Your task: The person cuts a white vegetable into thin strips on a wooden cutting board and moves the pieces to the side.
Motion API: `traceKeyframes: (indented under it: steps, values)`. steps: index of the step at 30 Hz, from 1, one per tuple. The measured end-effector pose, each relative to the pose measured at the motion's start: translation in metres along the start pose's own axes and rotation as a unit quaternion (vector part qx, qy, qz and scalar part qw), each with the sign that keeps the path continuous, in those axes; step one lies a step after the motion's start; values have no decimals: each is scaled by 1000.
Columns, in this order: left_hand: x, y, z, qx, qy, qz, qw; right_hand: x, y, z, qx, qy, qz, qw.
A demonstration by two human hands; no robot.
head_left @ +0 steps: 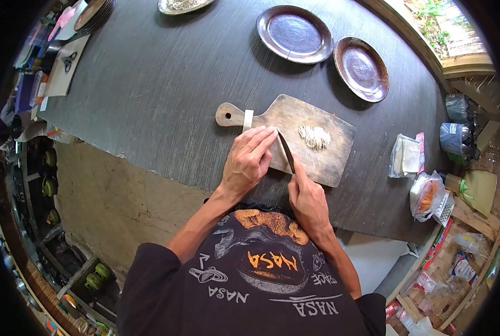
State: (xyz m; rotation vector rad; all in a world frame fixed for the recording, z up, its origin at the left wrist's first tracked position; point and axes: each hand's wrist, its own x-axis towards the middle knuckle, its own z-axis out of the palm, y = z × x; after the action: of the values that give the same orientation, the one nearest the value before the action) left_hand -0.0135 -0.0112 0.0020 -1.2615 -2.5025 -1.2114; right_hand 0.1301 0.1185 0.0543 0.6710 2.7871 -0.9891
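Observation:
A worn wooden cutting board (331,162) lies on the dark table, its handle pointing left. My right hand (308,199) is closed round a knife (287,152), whose blade runs up to the fingertips of my left hand (249,159). The left fingers are pressed together, holding down a pale piece that they mostly cover. A flat pale strip (248,120) shows beyond that hand, across the base of the board's handle; whether it continues under the fingers is hidden. To the right of the blade sits a small heap of thin pale shreds (315,137).
Two brown oval plates (294,33) (362,69) stand beyond the board. A dish of pale bits (184,4) is at the far edge. Plastic-wrapped items (405,157), a bag of orange food (427,196) and a grater (444,208) line the right side. Scissors (68,61) lie far left.

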Motion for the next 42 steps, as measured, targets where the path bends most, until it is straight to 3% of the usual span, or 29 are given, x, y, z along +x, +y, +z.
traceKeyframes:
  steps: [42]
  values:
    - [-6,-5,0,-1,-25,10,1000,0,1,6,24,17,-9,1000]
